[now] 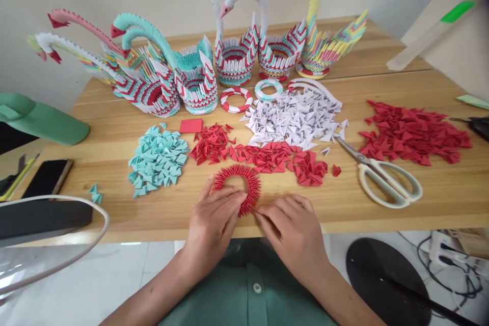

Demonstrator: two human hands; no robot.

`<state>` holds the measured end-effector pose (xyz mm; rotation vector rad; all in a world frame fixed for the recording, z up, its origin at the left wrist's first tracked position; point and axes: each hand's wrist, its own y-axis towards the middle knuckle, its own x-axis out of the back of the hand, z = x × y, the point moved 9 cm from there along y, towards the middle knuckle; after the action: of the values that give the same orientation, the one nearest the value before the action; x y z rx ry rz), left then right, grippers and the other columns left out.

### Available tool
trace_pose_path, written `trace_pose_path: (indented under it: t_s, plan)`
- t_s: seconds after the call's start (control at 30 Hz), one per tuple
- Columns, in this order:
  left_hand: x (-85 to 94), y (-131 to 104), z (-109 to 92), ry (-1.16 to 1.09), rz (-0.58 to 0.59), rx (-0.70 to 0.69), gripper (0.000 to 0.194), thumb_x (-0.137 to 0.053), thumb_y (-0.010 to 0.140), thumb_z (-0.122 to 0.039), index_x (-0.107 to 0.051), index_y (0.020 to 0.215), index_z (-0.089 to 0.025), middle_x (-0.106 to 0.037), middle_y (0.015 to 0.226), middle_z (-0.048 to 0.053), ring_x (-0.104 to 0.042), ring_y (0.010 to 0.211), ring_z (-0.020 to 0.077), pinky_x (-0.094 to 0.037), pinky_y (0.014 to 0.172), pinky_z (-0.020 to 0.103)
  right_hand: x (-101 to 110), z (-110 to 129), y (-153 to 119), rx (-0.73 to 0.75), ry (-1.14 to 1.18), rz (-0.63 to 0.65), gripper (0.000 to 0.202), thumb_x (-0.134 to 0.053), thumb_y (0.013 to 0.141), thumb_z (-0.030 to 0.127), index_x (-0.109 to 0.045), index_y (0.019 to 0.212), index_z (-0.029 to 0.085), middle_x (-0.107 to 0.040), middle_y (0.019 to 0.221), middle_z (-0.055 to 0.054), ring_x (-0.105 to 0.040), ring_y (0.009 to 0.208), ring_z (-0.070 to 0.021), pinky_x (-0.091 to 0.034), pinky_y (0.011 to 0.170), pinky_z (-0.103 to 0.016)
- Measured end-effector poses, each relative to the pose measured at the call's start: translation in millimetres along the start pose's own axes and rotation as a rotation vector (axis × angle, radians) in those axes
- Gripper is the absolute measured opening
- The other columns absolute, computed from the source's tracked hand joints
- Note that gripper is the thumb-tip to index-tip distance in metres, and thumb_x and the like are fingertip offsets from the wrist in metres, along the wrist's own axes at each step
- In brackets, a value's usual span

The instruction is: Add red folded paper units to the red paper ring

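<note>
A ring of folded red paper pieces (253,183), its points fanning outward, lies near the table's front edge. My left hand (214,214) is closed on the ring's left and lower side, fingers across its opening. At the lower right rim, my right hand (292,224) has thumb and fingertips pinched together, touching or almost touching the ring; whatever they pinch is too small to make out. Beyond the hands lie loose folded triangles: a turquoise pile (158,160), a small red pile (211,143), a red row (273,157) and a white pile (294,117).
Several folded-paper swans (235,56) stand along the back. Before them lie a red-white ring (230,108) and a turquoise-white ring (263,97). Scissors (389,183) and a large red pile (414,135) are at right; a green bottle (49,119) and a phone (48,178) at left.
</note>
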<state>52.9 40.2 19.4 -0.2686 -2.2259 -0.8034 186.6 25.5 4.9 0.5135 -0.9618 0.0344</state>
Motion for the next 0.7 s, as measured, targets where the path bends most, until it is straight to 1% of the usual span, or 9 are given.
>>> trace_pose_path:
  t_s: [0.13, 0.3, 0.53, 0.7]
  plan:
    - [-1.9, -0.2, -0.5, 0.001, -0.014, -0.003, 0.025, -0.058, 0.091, -0.003, -0.066, 0.112, -0.015, -0.076, 0.104, 0.003, -0.069, 0.103, 0.0167, -0.026, 0.122, 0.043, -4.7, 3.0, 1.5, 0.011, -0.048, 0.015, 0.021, -0.054, 0.096, 0.019, -0.065, 0.078, 0.019, -0.061, 0.068, -0.001, -0.054, 0.068, -0.0162, -0.034, 0.079, -0.034]
    - [-2.9, -0.7, 3.2, -0.015, -0.037, 0.01, 0.023, -0.059, 0.091, -0.004, -0.068, 0.11, -0.015, -0.077, 0.102, 0.002, -0.07, 0.1, 0.0159, -0.027, 0.121, 0.042, -7.2, 5.4, 2.1, 0.029, -0.086, 0.001, 0.024, -0.052, 0.095, 0.016, -0.062, 0.074, 0.018, -0.057, 0.065, 0.0, -0.05, 0.065, -0.0159, -0.034, 0.078, -0.033]
    - [-3.7, -0.1, 4.4, -0.033, -0.036, 0.0, 0.022, -0.059, 0.091, -0.003, -0.069, 0.106, -0.016, -0.078, 0.1, 0.002, -0.072, 0.098, 0.0157, -0.027, 0.122, 0.041, -9.3, 6.9, 2.8, 0.041, -0.098, -0.009, 0.023, -0.053, 0.095, 0.014, -0.062, 0.074, 0.018, -0.056, 0.064, 0.001, -0.049, 0.064, -0.0154, -0.034, 0.077, -0.032]
    - [-3.6, -0.4, 5.1, -0.056, -0.042, -0.012, 0.021, -0.059, 0.091, -0.004, -0.07, 0.105, -0.015, -0.078, 0.099, 0.003, -0.072, 0.098, 0.0157, -0.03, 0.121, 0.04, -8.5, 7.4, 3.5, 0.046, -0.106, -0.019, 0.026, -0.051, 0.096, 0.015, -0.061, 0.072, 0.018, -0.056, 0.064, 0.001, -0.05, 0.064, -0.0151, -0.035, 0.077, -0.032]
